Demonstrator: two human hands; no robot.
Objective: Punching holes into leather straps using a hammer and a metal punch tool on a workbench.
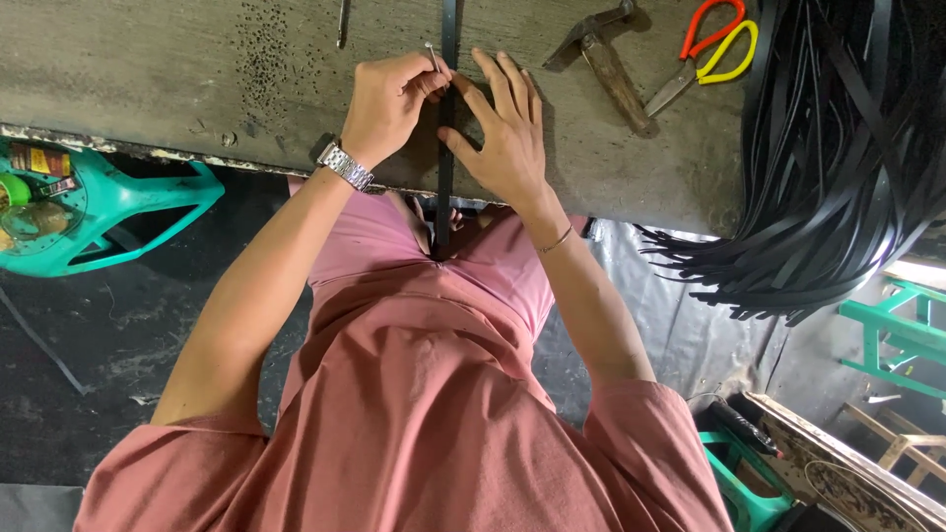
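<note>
A narrow black strap [444, 197] runs straight across the worn wooden workbench [197, 79] and hangs down over its near edge toward my lap. My left hand [389, 103], with a metal watch on the wrist, pinches a small metal nail [434, 56] upright against the strap. My right hand [505, 128] lies flat beside it, fingers stretched out, thumb pressing the strap onto the bench. The two hands almost touch over the strap.
A wooden-handled hammer [609, 61] and scissors [711, 44] with red and yellow handles lie on the bench to the right. A thick bundle of black straps [838, 148] spills over the right end. A teal plastic stool [108, 202] stands left, a green one [902, 335] right.
</note>
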